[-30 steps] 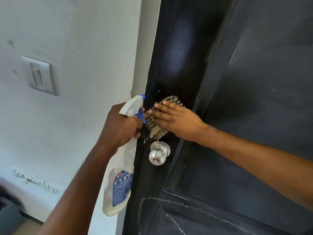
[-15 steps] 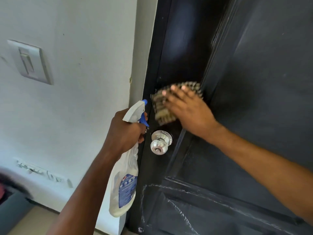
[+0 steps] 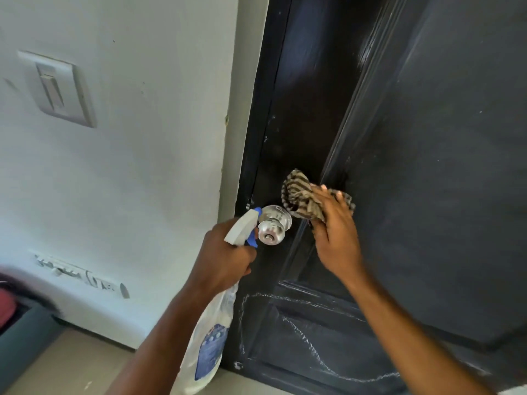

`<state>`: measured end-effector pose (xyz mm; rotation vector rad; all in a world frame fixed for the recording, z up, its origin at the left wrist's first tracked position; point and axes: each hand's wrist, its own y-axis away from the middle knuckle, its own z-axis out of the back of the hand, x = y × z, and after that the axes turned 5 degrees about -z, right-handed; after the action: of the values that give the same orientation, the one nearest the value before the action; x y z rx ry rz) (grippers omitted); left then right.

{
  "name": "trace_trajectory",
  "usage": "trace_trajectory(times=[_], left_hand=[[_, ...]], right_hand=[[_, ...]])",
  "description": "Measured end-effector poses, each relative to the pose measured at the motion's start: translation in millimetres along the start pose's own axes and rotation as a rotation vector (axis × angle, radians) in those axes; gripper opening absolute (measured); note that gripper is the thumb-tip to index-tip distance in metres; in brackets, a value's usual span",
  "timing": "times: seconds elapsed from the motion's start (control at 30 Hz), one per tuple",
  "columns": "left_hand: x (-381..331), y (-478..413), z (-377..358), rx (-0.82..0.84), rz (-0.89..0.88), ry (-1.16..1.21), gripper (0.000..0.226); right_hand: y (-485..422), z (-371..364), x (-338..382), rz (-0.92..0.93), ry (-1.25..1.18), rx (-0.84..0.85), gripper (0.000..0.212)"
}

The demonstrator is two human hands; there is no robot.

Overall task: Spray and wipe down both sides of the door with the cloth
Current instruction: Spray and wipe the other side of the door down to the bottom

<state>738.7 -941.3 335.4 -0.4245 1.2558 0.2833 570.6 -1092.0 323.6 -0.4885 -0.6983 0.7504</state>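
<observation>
- The right hand (image 3: 336, 240) lies with its fingers fairly straight over the bunched striped cloth (image 3: 299, 195). It presses the cloth against the door (image 3: 442, 195), just above and to the right of the door knob (image 3: 272, 228). A flat palm spreads pressure over the wad, which suits rubbing rather than carrying.
- The cloth sits over the moulded edge up and right of the knob, where the flat stile meets the recessed panel. That is probably a ledge where dirt collects.
- The left hand (image 3: 225, 260) is curled round the neck of the spray bottle (image 3: 208, 352), with a finger by the blue trigger. The nozzle is just left of the knob — I cannot tell whether they touch. The bottle's body hangs down and left of the knob. Held this way, it seems ready for another squirt without being put down.
- Below the knob, the lower panel carries white streaks (image 3: 299, 332). I judge these to be marks not yet wiped, so this face looks only partly done.
- Only one face of the door shows, and the other side is out of view.
- Well left of the knob, on the pale wall (image 3: 142, 166), is a light switch (image 3: 57, 86) — no part of the job.
</observation>
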Motion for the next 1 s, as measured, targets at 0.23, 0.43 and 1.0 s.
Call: trace_trajectory(times=[0.23,0.43,1.0], left_hand=[[24.9,17.1,-38.1,0.016,0.036,-0.143,0.024],[33.8,36.2,-62.6,-0.061,0.139,-0.219,0.017],[-3.0,23.7,-110.0,-0.274,0.079,-0.276,0.044]], right_hand=[[51.1,-19.1,10.6,-0.507,-0.608,-0.215,0.029],[69.6,-29.8,-6.4,-0.595,-0.73,-0.172,0.044],[101.8,-23.7,-37.7,-0.725,-0.982,-0.017,0.047]])
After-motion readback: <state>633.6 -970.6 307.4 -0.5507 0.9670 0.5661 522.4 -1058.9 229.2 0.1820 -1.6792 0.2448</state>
